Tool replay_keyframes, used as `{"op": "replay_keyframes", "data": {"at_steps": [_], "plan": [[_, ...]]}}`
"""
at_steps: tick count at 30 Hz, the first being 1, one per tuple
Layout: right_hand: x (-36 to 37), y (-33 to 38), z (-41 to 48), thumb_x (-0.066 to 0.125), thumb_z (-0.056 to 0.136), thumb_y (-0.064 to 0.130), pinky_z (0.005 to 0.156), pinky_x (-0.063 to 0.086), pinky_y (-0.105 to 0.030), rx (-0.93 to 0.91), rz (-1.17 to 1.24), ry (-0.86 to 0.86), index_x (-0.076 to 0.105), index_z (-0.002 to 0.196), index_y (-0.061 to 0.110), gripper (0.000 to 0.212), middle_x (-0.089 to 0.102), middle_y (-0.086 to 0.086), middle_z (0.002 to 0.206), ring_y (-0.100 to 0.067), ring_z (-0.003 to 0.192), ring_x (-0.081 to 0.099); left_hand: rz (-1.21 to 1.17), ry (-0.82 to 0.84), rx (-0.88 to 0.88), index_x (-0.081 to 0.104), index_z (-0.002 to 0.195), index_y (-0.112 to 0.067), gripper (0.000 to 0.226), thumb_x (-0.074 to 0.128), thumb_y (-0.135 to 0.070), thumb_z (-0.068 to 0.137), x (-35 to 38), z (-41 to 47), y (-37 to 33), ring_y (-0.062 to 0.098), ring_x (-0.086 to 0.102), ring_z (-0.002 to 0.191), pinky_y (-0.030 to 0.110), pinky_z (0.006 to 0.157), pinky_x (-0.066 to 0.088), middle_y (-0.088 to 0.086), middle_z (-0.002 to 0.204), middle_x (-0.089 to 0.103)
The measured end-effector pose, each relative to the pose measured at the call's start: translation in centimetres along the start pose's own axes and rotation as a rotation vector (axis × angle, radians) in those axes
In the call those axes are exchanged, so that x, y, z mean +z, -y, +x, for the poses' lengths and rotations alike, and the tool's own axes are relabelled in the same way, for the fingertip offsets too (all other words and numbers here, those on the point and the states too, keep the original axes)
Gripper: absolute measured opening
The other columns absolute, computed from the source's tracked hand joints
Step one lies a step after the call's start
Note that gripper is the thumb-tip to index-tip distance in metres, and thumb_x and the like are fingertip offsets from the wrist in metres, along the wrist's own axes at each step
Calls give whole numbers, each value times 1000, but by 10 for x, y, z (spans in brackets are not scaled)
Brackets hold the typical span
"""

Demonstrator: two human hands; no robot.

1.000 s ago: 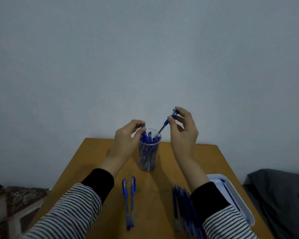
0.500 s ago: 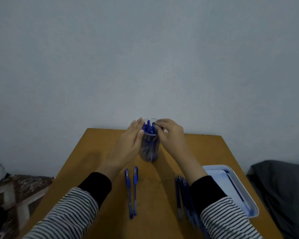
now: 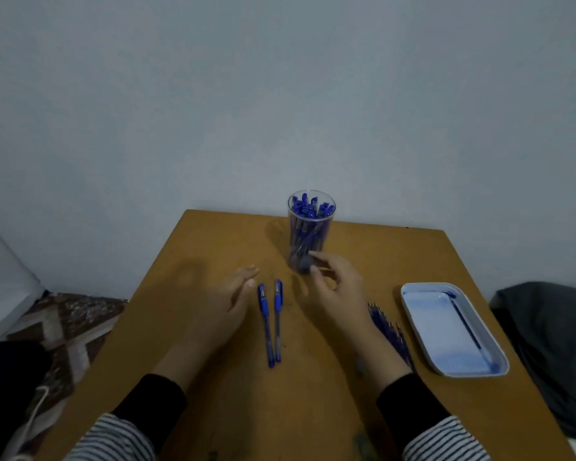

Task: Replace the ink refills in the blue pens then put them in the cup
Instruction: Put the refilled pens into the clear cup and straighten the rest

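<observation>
Lying lengthwise: two pens (image 3: 265,322), caps toward cup (image 3: 311,234) | left grip (image 3: 226,301) flat, empty | right grip (image 3: 338,291) slack, empty

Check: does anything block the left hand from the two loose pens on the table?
Nothing visible does. The left hand lies open just left of the two pens, with only bare table between. The right hand is on their other side, by the cup base.

Wooden table (image 3: 213,247), patterned rug (image 3: 70,314), dark cloth (image 3: 546,344).
</observation>
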State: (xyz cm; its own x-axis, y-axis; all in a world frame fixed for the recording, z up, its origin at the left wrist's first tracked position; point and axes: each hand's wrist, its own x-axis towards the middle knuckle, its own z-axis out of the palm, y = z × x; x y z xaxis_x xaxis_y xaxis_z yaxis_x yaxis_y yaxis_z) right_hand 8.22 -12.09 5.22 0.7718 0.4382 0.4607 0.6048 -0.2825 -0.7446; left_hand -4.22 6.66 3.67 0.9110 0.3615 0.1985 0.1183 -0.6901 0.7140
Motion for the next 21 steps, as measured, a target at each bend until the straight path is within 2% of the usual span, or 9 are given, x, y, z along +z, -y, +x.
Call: {"op": "replay_keyframes", "data": {"at_steps": [2, 4, 6, 9, 12, 15, 19, 21], "plan": [[9, -4, -8, 64, 94, 23, 92, 53, -25, 137, 5, 159, 62, 127, 21, 33, 63, 9, 119, -2, 106, 59, 16, 65, -8, 48, 147, -29, 44, 47, -40, 104, 1, -6, 3, -6, 27, 138, 21, 115, 23, -20, 148, 42], [17, -7, -11, 65, 94, 30, 90, 47, -14, 216, 13, 293, 58, 133, 24, 40, 60, 8, 127, -3, 110, 56, -9, 132, -35, 43, 150, -32, 52, 56, -42, 100, 3, -9, 5, -7, 21, 140, 22, 118, 20, -26, 146, 35], [24, -7, -10, 66, 93, 31, 87, 41, -7, 238, 24, 389, 55, 138, 23, 47, 56, 7, 134, -4, 116, 53, -12, 191, -44, 39, 152, -35, 64, 62, -48, 94, 5, -10, 7, -6, 16, 143, 27, 121, 18, -28, 146, 30], [31, -9, -4, 68, 92, 32, 86, 37, -4, 227, -11, 473, 50, 142, 23, 54, 53, 6, 139, -5, 122, 50, 14, 266, -39, 33, 154, -35, 81, 70, -56, 85, 4, -8, 8, -3, 12, 146, 35, 123, 18, -30, 146, 25], [33, -9, 6, 68, 91, 33, 92, 38, -10, 209, -44, 556, 47, 145, 25, 59, 50, 8, 141, -5, 125, 48, 29, 333, -56, 27, 156, -36, 92, 73, -60, 80, 0, -5, 8, -4, 7, 145, 38, 124, 17, -30, 146, 19], [34, -12, 12, 70, 90, 33, 99, 40, -18, 167, -75, 619, 45, 146, 26, 62, 49, 7, 143, -7, 128, 46, 41, 372, -64, 25, 157, -35, 99, 75, -61, 76, -2, -4, 6, -6, 4, 145, 36, 125, 14, -28, 154, 15], [36, -16, 15, 72, 87, 38, 110, 39, -35, 144, -142, 662, 47, 145, 27, 64, 50, 7, 144, -12, 132, 42, 63, 384, -55, 23, 158, -31, 97, 76, -54, 80, -4, -5, 1, -9, 5, 138, 29, 121, 11, -27, 147, 15], [35, -16, 16, 72, 87, 39, 112, 37, -37, 146, -165, 675, 49, 143, 27, 62, 49, 8, 144, -12, 133, 41, 47, 370, -52, 25, 158, -30, 96, 77, -53, 80, -4, -5, 1, -8, 8, 138, 28, 119, 14, -24, 150, 19]]}}
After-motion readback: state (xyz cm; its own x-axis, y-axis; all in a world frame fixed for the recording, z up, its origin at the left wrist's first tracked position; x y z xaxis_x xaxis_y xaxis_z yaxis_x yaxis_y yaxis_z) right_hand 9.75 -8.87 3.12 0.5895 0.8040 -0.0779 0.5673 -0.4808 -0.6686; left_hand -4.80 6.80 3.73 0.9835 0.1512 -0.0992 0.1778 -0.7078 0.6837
